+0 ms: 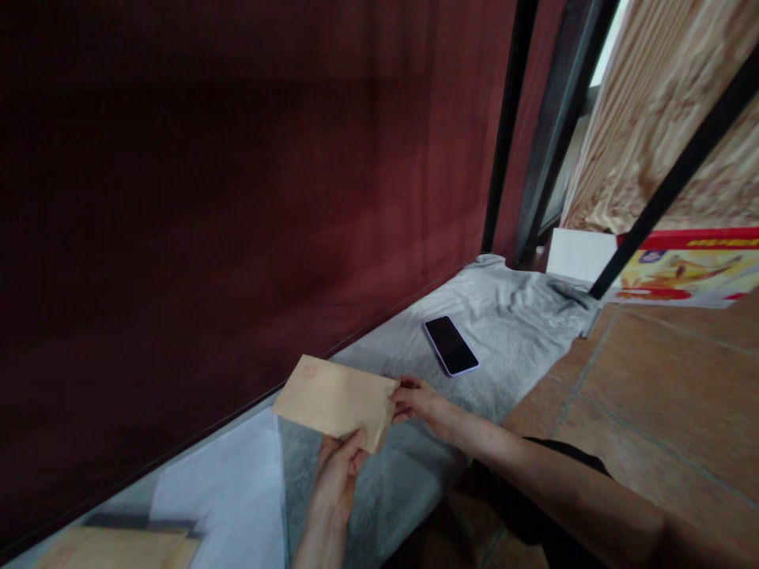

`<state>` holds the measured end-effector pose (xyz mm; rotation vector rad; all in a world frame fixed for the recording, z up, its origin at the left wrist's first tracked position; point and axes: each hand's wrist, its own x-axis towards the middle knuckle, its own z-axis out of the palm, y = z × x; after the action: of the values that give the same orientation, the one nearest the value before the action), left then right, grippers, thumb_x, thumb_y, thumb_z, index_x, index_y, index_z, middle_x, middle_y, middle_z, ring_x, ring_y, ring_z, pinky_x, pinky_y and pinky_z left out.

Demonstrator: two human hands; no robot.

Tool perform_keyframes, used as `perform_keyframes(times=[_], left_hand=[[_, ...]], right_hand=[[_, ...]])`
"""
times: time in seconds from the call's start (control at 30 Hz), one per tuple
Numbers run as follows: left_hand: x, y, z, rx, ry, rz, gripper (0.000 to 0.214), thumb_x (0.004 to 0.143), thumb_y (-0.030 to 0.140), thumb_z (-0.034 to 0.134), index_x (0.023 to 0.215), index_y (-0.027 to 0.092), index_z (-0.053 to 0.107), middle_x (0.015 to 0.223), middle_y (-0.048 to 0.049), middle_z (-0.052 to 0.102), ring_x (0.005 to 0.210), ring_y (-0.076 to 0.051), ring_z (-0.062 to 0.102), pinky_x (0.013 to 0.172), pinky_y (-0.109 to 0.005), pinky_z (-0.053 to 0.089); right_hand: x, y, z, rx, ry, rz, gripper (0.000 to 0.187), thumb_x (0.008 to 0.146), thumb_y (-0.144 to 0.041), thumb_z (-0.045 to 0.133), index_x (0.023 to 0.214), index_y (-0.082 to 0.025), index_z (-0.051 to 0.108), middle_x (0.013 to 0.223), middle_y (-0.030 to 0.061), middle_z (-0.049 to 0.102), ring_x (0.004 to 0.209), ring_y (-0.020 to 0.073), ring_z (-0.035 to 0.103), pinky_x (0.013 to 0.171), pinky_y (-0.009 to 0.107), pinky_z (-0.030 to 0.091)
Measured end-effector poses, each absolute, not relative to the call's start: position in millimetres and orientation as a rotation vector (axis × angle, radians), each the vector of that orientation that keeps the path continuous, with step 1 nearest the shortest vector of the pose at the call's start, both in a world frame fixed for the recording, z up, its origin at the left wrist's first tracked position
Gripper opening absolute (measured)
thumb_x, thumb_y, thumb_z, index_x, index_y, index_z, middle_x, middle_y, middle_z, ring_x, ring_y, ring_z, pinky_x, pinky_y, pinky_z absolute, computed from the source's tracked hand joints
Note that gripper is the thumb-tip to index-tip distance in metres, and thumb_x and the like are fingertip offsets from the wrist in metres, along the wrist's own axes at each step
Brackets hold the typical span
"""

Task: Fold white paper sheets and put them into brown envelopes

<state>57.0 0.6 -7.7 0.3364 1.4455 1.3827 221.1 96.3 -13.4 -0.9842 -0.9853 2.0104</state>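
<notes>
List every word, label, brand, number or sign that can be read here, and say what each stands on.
None can be read for certain.
Envelope in the hands: red print near one corner, too small and blurred.
Printed box: yellow lettering on a red band and a small logo, too blurred.
Grey cloth: pale marks, perhaps lettering, too faint.

1. Before you rises a red wall point(356, 197).
2. You have grey cloth point(522, 332) spread along its foot, rumpled at the far end.
3. On that cloth you see a phone point(451, 345), dark screen up.
4. Two black posts point(507, 142) cross your view.
5. To your right hangs a patterned curtain point(670, 118).
6. Below it you find a printed box point(700, 273) on the tiled floor point(664, 371).
</notes>
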Motion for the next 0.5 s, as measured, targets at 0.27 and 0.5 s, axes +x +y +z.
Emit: perform_keyframes(times=[0.27,0.5], left_hand=[[57,4,-7,0.532,1.464,1.193,0.073,0.071,0.014,0.073,0.137,0.024,0.044,0.087,0.0002,0.076,0.073,-0.017,0.071,0.060,-0.024,0.052],[53,10,-11,0.642,1.724,1.122,0.075,0.066,0.010,0.072,0.136,0.018,0.048,0.060,0.0056,0.065,0.047,-0.015,0.056,0.044,-0.021,0.037]], right_hand=[[237,112,-29,-1.071,-1.740,1.223,0.035,0.082,-0.019,0.055,0.115,-0.020,0.065,0.115,0.0074,0.069,0.106,0.0220,0.064,0.097,0.039,0.049],[240,81,-37,-0.812,-2.566,0.630,0.054,0.097,-0.029,0.050,0.151,-0.019,0.045,0.160,0.0117,0.038,0.148,0.0243,0.032,0.122,0.046,0.024]])
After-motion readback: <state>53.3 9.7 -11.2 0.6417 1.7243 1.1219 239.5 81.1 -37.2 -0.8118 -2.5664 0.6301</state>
